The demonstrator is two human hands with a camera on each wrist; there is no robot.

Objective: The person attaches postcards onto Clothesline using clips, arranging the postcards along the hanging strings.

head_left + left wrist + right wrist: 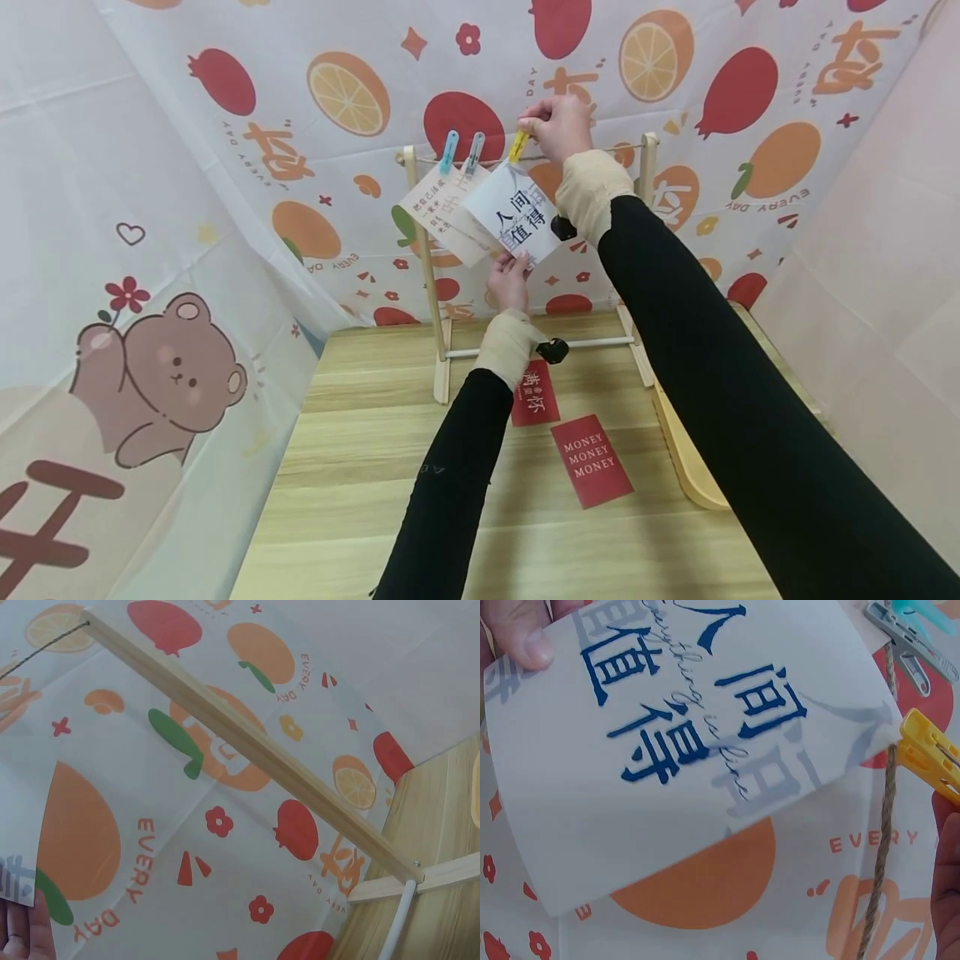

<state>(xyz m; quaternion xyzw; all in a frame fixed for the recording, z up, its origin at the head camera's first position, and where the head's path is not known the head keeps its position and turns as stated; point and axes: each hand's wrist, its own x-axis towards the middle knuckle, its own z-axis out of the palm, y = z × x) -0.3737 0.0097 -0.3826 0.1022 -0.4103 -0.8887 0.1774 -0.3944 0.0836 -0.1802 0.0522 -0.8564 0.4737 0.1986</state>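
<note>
My right hand (564, 129) pinches a yellow clothespin (518, 146) at the twine (885, 847) of a small wooden rack. The clothespin's tip meets the top corner of a white card (487, 204) with dark blue Chinese writing. Lower down, my left hand (510, 283) holds the card's bottom corner, its thumb (534, 646) on the printed face and fingers (19, 930) behind. Left of this card, beige cards (431, 204) hang from a blue clothespin (449, 152) and a grey clothespin (475, 153), partly overlapped by the white card.
The rack's wooden posts (426, 267) stand on the wood-grain table (352, 467). Two red cards, one reading MONEY (592, 487) and one with Chinese writing (543, 387), lie below. A yellow tray (678, 467) sits partly under the right arm. Fruit-printed cloth (405, 75) hangs behind.
</note>
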